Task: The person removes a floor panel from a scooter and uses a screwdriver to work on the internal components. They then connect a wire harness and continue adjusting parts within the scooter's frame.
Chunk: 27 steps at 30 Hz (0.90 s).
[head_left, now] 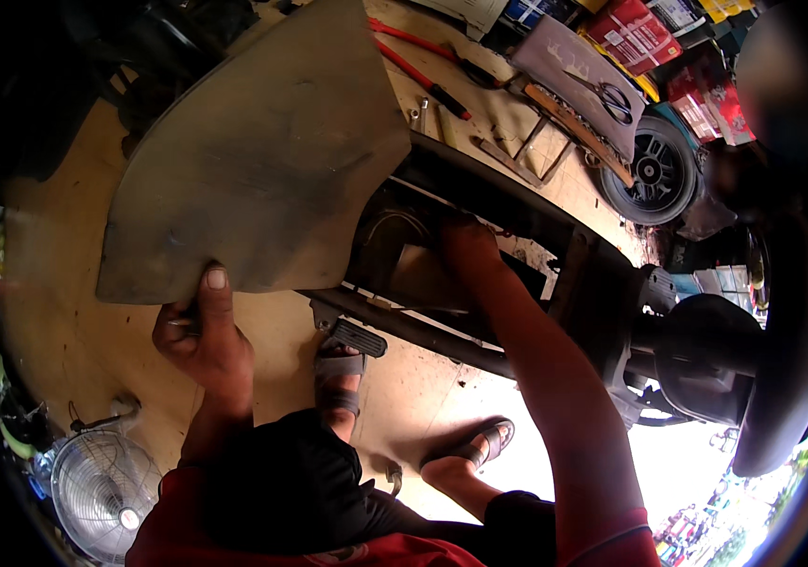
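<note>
My left hand [207, 335] pinches the lower edge of a large grey-brown flat panel [253, 170], thumb on the upper face. The panel is tilted up, with one curved edge, and covers part of a black vehicle frame [413, 335]. My right hand [468, 248] reaches down into the open middle of this frame. Its fingers are lost in shadow, so what they touch cannot be made out. Beside the hand inside the frame lies a pale flat piece [420, 274]. A ribbed black footrest [359, 337] sticks out on the near side.
Red-handled bolt cutters [423, 76] lie on the floor beyond the frame. Scissors [607, 94] rest on a grey cushion-like piece [565, 61] near a loose wheel [650, 170] and red boxes [631, 36]. A tyre [787, 369] stands at the right, a fan [106, 491] at lower left.
</note>
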Motion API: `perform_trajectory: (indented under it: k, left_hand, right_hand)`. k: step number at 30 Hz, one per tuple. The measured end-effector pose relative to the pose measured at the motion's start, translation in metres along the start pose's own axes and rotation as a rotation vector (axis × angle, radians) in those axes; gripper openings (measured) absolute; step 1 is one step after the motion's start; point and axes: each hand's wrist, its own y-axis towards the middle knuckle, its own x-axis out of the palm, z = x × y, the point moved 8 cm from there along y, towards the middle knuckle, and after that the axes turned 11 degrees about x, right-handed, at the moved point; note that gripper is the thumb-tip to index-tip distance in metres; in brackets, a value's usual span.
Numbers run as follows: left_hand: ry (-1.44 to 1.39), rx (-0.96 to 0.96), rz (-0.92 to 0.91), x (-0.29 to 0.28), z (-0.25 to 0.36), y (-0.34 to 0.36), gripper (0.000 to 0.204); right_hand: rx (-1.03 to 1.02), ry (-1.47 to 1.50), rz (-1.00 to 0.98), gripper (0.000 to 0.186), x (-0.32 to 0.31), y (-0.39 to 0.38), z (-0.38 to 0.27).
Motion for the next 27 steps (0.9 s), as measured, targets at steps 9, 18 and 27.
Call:
perform_trajectory:
  k: [9, 18, 27]
  left_hand:
    - [-0.047, 0.054, -0.004, -0.002, -0.001, 0.001, 0.010]
    - [-0.039, 0.012, -0.022, -0.006, -0.008, -0.003, 0.010]
    - [-0.051, 0.056, -0.029, -0.005, -0.003, 0.001, 0.010]
  right_hand:
    - [0.216, 0.013, -0.270, 0.023, 0.031, 0.011, 0.000]
    - [0.266, -0.017, -0.140, 0.023, 0.041, 0.010, 0.007]
    - [0.264, 0.065, -0.191, 0.026, 0.027, 0.019, -0.015]
